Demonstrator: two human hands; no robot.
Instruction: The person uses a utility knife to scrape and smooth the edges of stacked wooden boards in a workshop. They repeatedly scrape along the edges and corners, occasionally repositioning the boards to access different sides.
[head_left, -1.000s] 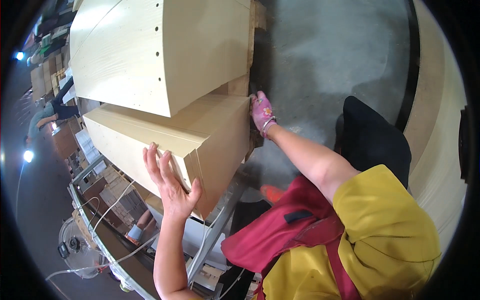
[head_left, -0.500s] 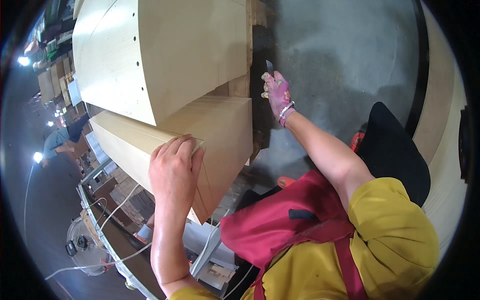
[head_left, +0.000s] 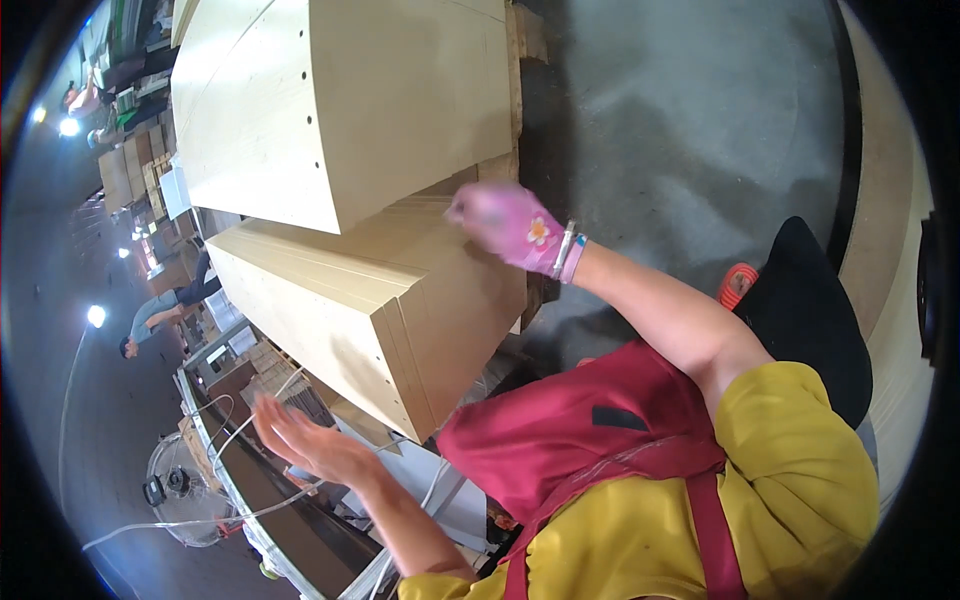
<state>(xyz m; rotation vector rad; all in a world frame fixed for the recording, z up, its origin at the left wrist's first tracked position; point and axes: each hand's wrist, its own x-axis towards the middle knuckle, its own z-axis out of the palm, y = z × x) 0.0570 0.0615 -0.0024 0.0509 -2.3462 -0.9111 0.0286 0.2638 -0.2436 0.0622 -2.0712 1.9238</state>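
My left hand (head_left: 312, 440), bare, is held in the air beside the lower stack of pale wood panels (head_left: 400, 260). Its fingers are stretched out, touching nothing I can see. Over the top of that stack is my right hand (head_left: 510, 228), in a pink flowered glove, its fingers curled and smeared by motion. The knife whose blade showed in it earlier is hidden now. Whether the glove touches the panels I cannot tell. Behind stands a taller stack of panels (head_left: 410, 100), with a row of dark holes along one panel.
Grey concrete floor (head_left: 690, 110) lies to the right. At left are a metal-framed bench (head_left: 235, 480), white hoses (head_left: 250, 515) and a round fan (head_left: 185, 490). Other people (head_left: 165, 310) work farther off. A pale curved panel edge (head_left: 880, 200) stands at far right.
My left hand has let go of the lower stack's corner and moved down and left. My right hand has swung left from above the floor to over the panels.
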